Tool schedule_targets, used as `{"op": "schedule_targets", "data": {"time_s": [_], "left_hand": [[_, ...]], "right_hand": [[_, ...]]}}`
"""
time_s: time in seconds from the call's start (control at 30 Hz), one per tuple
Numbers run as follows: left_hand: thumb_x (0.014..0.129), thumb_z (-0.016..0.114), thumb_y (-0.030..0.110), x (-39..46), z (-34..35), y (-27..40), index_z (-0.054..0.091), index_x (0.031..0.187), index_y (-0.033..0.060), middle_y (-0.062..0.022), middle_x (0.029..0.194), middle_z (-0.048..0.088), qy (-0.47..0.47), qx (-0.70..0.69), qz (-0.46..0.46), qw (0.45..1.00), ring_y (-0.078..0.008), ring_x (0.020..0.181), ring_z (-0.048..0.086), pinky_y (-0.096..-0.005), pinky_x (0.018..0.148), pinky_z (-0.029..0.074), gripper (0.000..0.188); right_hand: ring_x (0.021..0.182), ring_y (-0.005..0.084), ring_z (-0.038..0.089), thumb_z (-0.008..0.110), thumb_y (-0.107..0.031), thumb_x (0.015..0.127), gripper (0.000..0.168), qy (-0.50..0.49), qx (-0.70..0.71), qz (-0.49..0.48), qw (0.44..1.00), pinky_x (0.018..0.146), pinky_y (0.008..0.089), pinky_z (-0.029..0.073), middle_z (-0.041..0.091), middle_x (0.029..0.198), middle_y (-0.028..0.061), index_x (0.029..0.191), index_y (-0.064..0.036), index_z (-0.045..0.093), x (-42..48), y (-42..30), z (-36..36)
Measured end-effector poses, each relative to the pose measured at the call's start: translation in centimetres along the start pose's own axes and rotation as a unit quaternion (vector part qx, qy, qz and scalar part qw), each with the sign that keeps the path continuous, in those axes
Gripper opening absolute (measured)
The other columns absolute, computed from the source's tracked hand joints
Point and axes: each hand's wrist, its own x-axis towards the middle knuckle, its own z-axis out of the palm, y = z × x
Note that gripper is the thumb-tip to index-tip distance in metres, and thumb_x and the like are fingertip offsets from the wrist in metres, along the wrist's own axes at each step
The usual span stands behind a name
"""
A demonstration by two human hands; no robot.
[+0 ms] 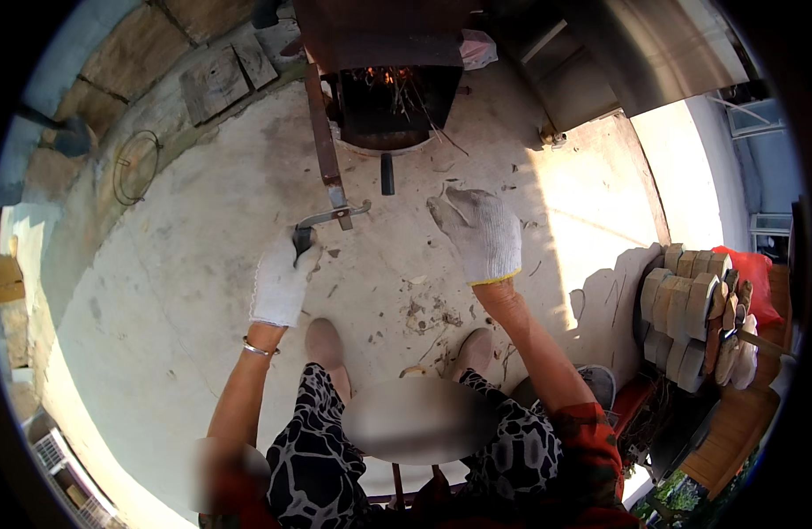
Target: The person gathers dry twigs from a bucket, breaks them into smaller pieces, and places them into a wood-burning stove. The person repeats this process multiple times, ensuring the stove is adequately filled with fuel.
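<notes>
A metal wood stove [379, 33] stands before me with its firebox open. Small flames [387, 77] burn among thin twigs [406, 96], some of which poke out over the front edge. The stove door [323, 132], seen nearly edge-on, is swung out towards me on the left. My left hand [280, 281], in a white knit glove, grips the black handle [304, 239] of the door's metal latch [333, 215]. My right hand [482, 231], in a soiled white glove with a yellow hem, hovers right of the stove front; nothing shows in it, thumb and fingers slightly apart.
A black handle [387, 174] juts from the stove's base. Stacked blocks [680, 304] and a red plastic bag [750, 281] are at right. A wire hoop [137, 167] and wooden boards [214, 86] lie left. Debris [432, 317] litters the concrete floor [181, 264] between my shoes.
</notes>
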Motion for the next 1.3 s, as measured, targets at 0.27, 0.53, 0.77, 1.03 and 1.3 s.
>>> {"op": "schedule_targets", "data": {"time_s": [0.27,0.53,0.77,1.03,1.3], "left_hand": [[0.089,0.057,0.015,-0.3,1.8,0.8,0.055,0.102,-0.0004,-0.0063,0.075,0.061,0.016,0.04,0.05,0.998,-0.0116,0.061,0.055,-0.0272,0.055,0.044,0.021],[0.089,0.056,0.014,0.0,2.2,2.3,0.056,0.101,0.0006,-0.0041,0.076,0.061,-0.014,0.006,0.008,1.0,-0.0101,0.063,0.054,-0.0256,0.058,0.044,0.018],[0.091,0.055,0.013,-0.6,1.2,0.5,0.056,0.102,0.0009,-0.0035,0.076,0.06,0.015,0.01,-0.037,0.999,-0.0102,0.064,0.055,-0.0259,0.058,0.044,0.017],[0.089,0.057,0.024,-0.8,2.6,2.3,0.055,0.099,-0.0002,-0.0128,0.07,0.059,0.029,0.004,0.026,0.999,-0.0239,0.06,0.058,-0.0354,0.058,0.045,0.026],[0.089,0.054,0.038,4.4,11.0,11.0,0.051,0.101,-0.0065,-0.0322,0.09,0.061,-0.08,0.22,0.153,0.96,-0.0491,0.087,0.058,-0.049,0.074,0.046,0.046]], "right_hand": [[0.103,0.0336,0.062,0.064,-0.035,0.08,0.038,-0.137,-0.114,0.135,0.975,0.085,0.0402,0.051,0.064,0.115,0.0151,0.11,-0.012,0.067,8.7,5.1,6.7],[0.101,0.031,0.065,0.051,-0.021,0.093,0.028,-0.06,-0.14,-0.03,0.988,0.084,0.0392,0.053,0.065,0.114,0.0144,0.111,-0.005,0.065,25.1,3.5,17.9],[0.106,0.0359,0.059,0.051,-0.045,0.091,0.052,-0.116,0.296,0.207,0.925,0.092,0.0389,0.045,0.064,0.11,0.0186,0.116,0.0,0.06,15.4,-6.3,5.8],[0.099,0.0286,0.064,0.052,-0.039,0.094,0.052,-0.175,0.591,0.281,0.736,0.084,0.0334,0.052,0.065,0.105,0.0214,0.129,0.0,0.048,4.9,-1.8,-1.8],[0.105,0.0328,0.06,0.049,-0.046,0.094,0.055,0.019,0.754,0.336,0.564,0.088,0.0471,0.05,0.053,0.127,0.018,0.134,-0.008,0.041,-16.3,10.7,-6.0]]}}
